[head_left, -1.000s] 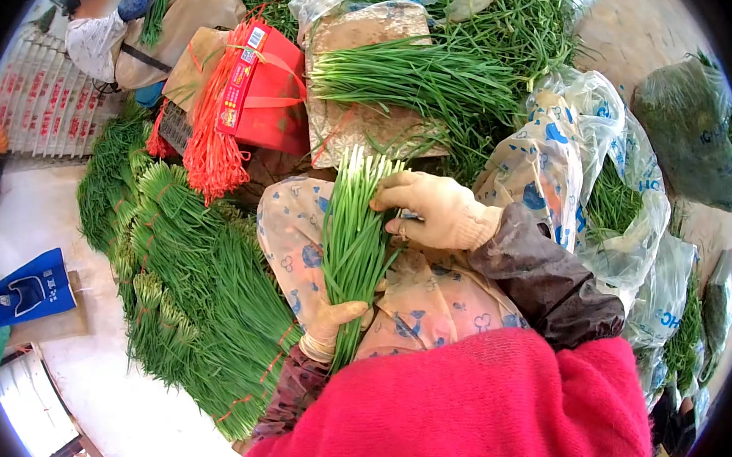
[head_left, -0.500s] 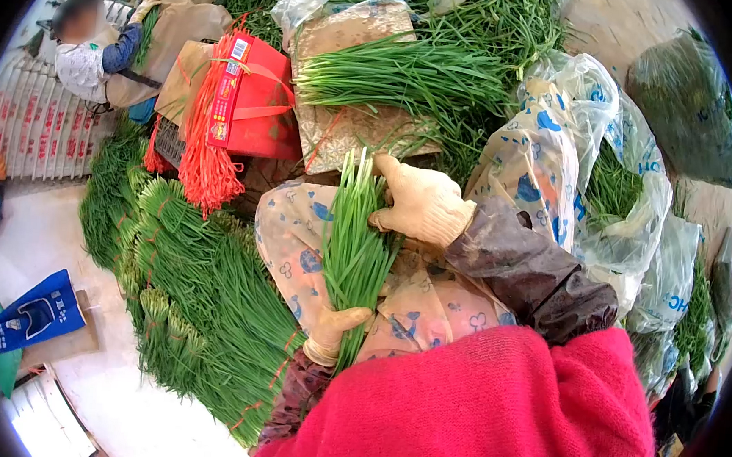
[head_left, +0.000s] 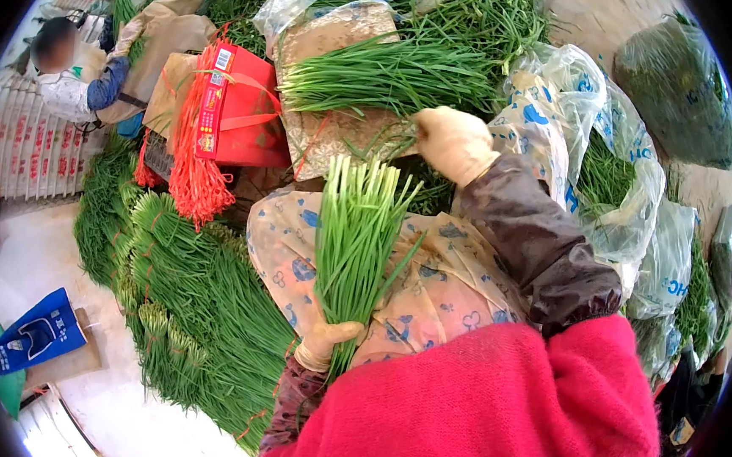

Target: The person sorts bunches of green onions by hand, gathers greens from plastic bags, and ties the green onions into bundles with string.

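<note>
My gloved left hand (head_left: 326, 345) is closed around the lower, leafy part of a bunch of chives (head_left: 352, 244). The bunch stands over my lap with its pale cut ends pointing away from me. My gloved right hand (head_left: 455, 146) is off the bunch, at the near right edge of a dirty board (head_left: 307, 155). Its fingers are curled in. Thin green leaves show beside them, but what the fingers hold, if anything, is hidden. A loose heap of chives (head_left: 393, 78) lies on the board just beyond this hand.
A red box (head_left: 260, 106) with red ties (head_left: 195, 178) hanging over it stands left of the board. Tied chive bundles (head_left: 199, 302) cover the floor at left. Plastic bags (head_left: 630, 213) with greens are at right. Another person (head_left: 75, 72) sits far left.
My right hand has left the bunch and moved right and away, to the board's edge. The bunch stays in my left hand, its cut ends more spread. The view has shifted slightly.
</note>
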A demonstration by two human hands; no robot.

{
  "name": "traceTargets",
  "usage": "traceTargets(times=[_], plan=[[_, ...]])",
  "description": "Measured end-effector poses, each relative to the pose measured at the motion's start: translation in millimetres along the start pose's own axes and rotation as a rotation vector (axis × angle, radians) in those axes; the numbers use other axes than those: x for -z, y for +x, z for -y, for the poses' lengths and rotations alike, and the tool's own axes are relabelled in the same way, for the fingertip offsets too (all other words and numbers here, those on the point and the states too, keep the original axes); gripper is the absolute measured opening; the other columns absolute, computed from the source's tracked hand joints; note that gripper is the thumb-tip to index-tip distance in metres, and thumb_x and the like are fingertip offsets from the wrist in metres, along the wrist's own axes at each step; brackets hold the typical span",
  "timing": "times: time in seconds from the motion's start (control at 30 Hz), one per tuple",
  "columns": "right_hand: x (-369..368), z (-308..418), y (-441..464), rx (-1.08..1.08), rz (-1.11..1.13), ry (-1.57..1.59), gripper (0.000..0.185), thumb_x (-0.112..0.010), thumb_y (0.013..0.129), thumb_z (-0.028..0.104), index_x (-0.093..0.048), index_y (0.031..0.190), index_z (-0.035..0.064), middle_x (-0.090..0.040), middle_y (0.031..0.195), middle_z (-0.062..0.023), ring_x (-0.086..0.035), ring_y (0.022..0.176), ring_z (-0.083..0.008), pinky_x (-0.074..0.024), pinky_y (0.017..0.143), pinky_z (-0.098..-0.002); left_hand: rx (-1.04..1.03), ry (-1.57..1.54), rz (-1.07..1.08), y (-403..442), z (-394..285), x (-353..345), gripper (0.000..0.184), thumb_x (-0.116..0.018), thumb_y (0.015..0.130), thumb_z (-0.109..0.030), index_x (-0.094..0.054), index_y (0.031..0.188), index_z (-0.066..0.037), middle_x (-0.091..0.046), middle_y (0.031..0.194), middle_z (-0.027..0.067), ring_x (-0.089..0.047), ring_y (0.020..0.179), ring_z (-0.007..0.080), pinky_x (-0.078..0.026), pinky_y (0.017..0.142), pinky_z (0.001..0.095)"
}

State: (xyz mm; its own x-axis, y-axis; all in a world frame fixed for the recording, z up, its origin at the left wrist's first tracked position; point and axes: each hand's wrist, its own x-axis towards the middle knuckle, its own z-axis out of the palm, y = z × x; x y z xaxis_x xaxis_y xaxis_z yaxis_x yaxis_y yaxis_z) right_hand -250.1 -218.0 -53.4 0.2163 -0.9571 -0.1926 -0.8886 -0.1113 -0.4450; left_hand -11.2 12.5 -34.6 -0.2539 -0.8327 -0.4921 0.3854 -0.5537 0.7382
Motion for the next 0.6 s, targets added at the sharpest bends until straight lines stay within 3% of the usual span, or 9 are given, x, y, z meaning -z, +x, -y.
traceTargets(times=[0.1,0.13,0.2,0.27,0.3,0.4,0.47,0.53,0.6], plan=[[13,-29,0,-0.096,0.12,0.231,0.028,-0.057,0.082,0.012,-0.065,0.108,0.0052,-0.067,0.098,-0.0143,-0.064,0.094,-0.0286,-0.0502,0.083,-0.0349,0.011,0.025,0.016,1,2,4,0.088,-0.08,0.063,-0.021,-0.036,0.137,-0.002,-0.058,0.119,0.0139,-0.06,0.103,0.0234,-0.048,0.087,0.0339],[13,-29,-4,-0.106,0.093,0.571,0.028,-0.063,0.082,0.012,-0.065,0.108,0.0033,-0.066,0.105,-0.0131,-0.064,0.095,-0.0279,-0.0493,0.086,-0.0334,0.01,0.054,0.01,1,3,4,0.086,-0.079,0.064,-0.017,-0.036,0.137,-0.003,-0.056,0.122,0.0131,-0.06,0.103,0.024,-0.048,0.088,0.0352],[37,0,-22,0.041,-0.134,0.687,0.022,-0.067,0.082,0.014,-0.066,0.101,0.0037,-0.063,0.11,-0.0134,-0.061,0.1,-0.0285,-0.0487,0.087,-0.0331,0.018,0.086,0.004,0,4,2,0.085,-0.078,0.065,-0.013,-0.036,0.138,-0.003,-0.054,0.125,0.0124,-0.06,0.104,0.0246,-0.047,0.089,0.0365],[54,25,-37,0.464,-0.244,0.47,0.021,-0.071,0.079,0.018,-0.067,0.093,0.0045,-0.062,0.112,-0.0131,-0.06,0.102,-0.0283,-0.048,0.088,-0.0354,-0.042,0.057,-0.104,2,5,-6,0.081,-0.074,0.066,-0.006,-0.036,0.137,-0.003,-0.055,0.124,0.0133,-0.06,0.105,0.0259,-0.047,0.092,0.0384],[70,41,-41,0.53,-0.054,0.265,0.024,-0.073,0.075,0.026,-0.067,0.088,0.0061,-0.059,0.118,-0.0141,-0.057,0.108,-0.03,-0.047,0.088,-0.0392,-0.039,0.065,-0.096,3,3,-7,0.081,-0.074,0.066,-0.006,-0.036,0.137,-0.003,-0.055,0.124,0.0133,-0.06,0.105,0.0259,-0.047,0.092,0.0384],[32,61,-50,0.423,0.023,-0.126,0.027,-0.07,0.073,0.031,-0.068,0.086,0.0076,-0.052,0.127,-0.0181,-0.051,0.113,-0.034,-0.0464,0.088,-0.0422,-0.039,0.087,-0.07,5,0,-9,0.074,-0.072,0.068,-0.002,-0.04,0.135,-0.001,-0.059,0.118,0.0143,-0.06,0.106,0.0272,-0.047,0.093,0.0395],[16,63,-44,0.456,0.207,-0.102,0.03,-0.068,0.074,0.027,-0.07,0.093,0.0047,-0.058,0.116,-0.0143,-0.055,0.108,-0.0298,-0.0479,0.084,-0.0408,0.034,0.094,-0.069,3,-3,-9,0.072,-0.074,0.068,-0.006,-0.043,0.132,0.0,-0.061,0.114,0.0141,-0.06,0.105,0.028,-0.048,0.092,0.0397],[16,59,-42,0.477,0.149,-0.091,0.022,-0.064,0.074,0.02,-0.07,0.09,0.0056,-0.061,0.109,-0.0141,-0.058,0.103,-0.0301,-0.0489,0.084,-0.0392,0.055,0.068,-0.029,1,-2,-4,0.078,-0.076,0.067,-0.006,-0.038,0.135,-0.001,-0.059,0.118,0.0135,-0.059,0.106,0.0274,-0.048,0.092,0.0396],[29,52,-26,0.272,0.171,0.014,0.018,-0.06,0.075,0.016,-0.069,0.086,0.0048,-0.064,0.099,-0.013,-0.063,0.092,-0.0298,-0.0512,0.08,-0.0393,0.071,0.046,0.005,-3,1,8,0.085,-0.078,0.066,-0.007,-0.033,0.138,-0.002,-0.056,0.122,0.0128,-0.059,0.107,0.0267,-0.048,0.092,0.0394]])
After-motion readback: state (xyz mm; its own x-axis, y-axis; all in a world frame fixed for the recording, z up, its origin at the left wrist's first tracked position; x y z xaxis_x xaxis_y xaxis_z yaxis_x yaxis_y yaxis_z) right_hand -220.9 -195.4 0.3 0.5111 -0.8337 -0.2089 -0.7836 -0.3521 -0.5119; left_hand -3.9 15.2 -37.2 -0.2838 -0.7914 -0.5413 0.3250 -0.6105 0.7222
